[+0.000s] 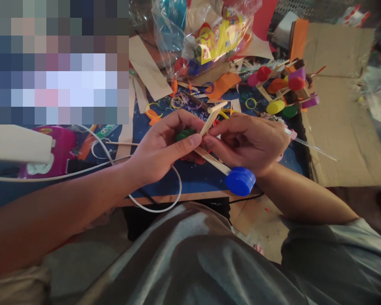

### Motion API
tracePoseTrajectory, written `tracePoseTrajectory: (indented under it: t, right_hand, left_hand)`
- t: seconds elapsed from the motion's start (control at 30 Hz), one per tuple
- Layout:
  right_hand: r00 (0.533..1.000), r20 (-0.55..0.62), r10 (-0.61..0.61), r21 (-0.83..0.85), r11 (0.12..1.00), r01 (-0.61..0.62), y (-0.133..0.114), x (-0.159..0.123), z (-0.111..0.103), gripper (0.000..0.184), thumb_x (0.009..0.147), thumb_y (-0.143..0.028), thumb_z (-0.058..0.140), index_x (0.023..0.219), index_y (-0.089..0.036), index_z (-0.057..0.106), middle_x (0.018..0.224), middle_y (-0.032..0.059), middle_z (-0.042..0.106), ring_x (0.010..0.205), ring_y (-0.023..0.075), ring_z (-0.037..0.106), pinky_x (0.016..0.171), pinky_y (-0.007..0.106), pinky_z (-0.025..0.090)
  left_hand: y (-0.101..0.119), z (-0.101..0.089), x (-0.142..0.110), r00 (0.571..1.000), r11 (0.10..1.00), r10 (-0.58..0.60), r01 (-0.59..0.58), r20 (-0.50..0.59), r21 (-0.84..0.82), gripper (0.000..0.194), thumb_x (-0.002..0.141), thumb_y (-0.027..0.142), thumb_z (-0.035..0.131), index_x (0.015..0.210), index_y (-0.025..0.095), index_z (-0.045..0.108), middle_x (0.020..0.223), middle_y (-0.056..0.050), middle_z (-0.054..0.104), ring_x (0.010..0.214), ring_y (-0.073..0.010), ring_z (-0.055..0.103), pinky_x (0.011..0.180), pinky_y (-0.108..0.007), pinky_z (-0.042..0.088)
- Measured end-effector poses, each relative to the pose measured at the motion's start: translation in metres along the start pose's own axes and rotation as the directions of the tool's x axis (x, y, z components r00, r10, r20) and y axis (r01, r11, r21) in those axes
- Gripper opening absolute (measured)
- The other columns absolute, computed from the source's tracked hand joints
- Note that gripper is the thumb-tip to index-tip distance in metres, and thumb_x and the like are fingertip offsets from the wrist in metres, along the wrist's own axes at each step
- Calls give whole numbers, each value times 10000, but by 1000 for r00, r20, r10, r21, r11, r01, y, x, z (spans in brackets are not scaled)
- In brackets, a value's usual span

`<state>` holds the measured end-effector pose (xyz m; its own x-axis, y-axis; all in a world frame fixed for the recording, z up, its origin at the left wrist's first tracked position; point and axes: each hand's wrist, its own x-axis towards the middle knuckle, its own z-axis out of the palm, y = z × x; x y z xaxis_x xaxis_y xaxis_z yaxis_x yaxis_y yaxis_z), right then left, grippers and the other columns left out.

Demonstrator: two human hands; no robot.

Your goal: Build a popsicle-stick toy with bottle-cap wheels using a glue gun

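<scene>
Between my hands is a frame of thin wooden sticks [213, 160], with a blue bottle cap [240, 181] at its lower right end. My left hand [168, 146] pinches the sticks where they cross, thumb on top. A dark green cap [184, 134] shows partly behind the left thumb. My right hand [250, 137] is closed at the same crossing, thumb and forefinger together. Bits of a thin red band [215, 123] show beside these fingertips; how it runs is mostly hidden. A short stick [218, 106] lies across the upper end of the frame.
Loose rubber bands [178, 101], paper scraps and scissors litter the blue table [193, 178]. Another stick model with coloured caps [276, 86] stands at the right, beside cardboard [339, 101]. A clear plastic bag [209, 38] lies behind. A white cable [179, 186] loops near the left forearm.
</scene>
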<state>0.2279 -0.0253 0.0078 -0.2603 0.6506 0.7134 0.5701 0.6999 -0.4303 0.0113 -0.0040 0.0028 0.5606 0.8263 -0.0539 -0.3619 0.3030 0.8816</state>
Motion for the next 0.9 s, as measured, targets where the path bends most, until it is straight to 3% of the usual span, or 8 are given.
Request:
tracePoseTrajectory:
  t: [0.17,0.43,0.57,0.77,0.9]
  right_hand:
    - [1000,4,-17,-87,996,17,4,1,2,96,1060,-388,771,992,-322,753,597,-51,668,515,147,607,562,328,605]
    - [992,11,-125,-92,988,125,14,0,5,157,1058,-414,748,953,-308,698,596,-61,659,479,126,576,517,297,565]
    - [978,15,-210,27,978,209,13,5,3,112,1018,-258,787,953,-286,700,611,-83,654,528,106,620,543,250,546]
    - [956,72,-284,81,957,278,10,7,6,89,1036,-209,740,999,-284,710,621,-112,635,570,87,645,637,234,562]
    - [972,78,-223,216,955,202,12,2,3,86,1063,-301,747,1022,-269,679,680,-83,668,549,99,607,581,252,549]
  left_hand:
    - [-1,0,0,1000,1000,11,-10,-11,29,318,891,422,988,1033,254,760,969,4,750,830,-134,748,743,-220,701]
    - [1,3,-2,1000,999,14,-15,14,38,305,890,426,989,1007,254,767,992,-7,747,864,-139,743,769,-222,705]
    - [1,2,-2,1000,999,0,-1,14,44,327,878,445,996,993,252,757,971,-5,748,853,-145,745,781,-239,711]
    - [-5,-2,-1,1000,998,20,-21,19,51,274,935,412,954,1065,249,777,964,1,756,802,-107,720,776,-199,667]
    - [0,1,0,1000,999,-16,16,0,31,301,925,403,949,1047,236,729,936,-2,763,777,-133,736,728,-235,675]
